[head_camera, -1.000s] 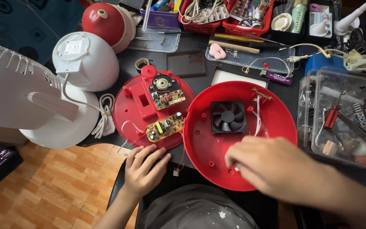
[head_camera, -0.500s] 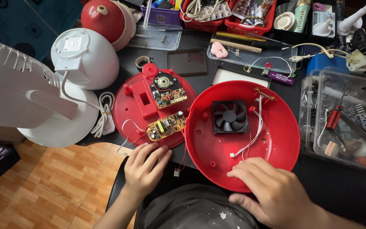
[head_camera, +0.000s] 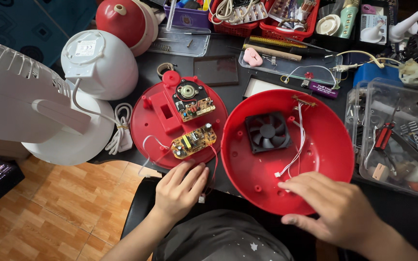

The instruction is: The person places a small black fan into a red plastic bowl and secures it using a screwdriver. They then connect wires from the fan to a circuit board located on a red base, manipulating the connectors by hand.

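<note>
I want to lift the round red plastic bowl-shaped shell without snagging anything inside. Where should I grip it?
Grip the round red plastic shell by its bare near rim, coming from the person's side. It lies open side up, with the black square fan and loose white wires at its middle and far rim, so probably avoid those.

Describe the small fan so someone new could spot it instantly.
Find the big red bowl-shaped shell in front of the right hand. Inside it, upper left, sits the square black fan, the only black part there; white wires run beside it.
</note>
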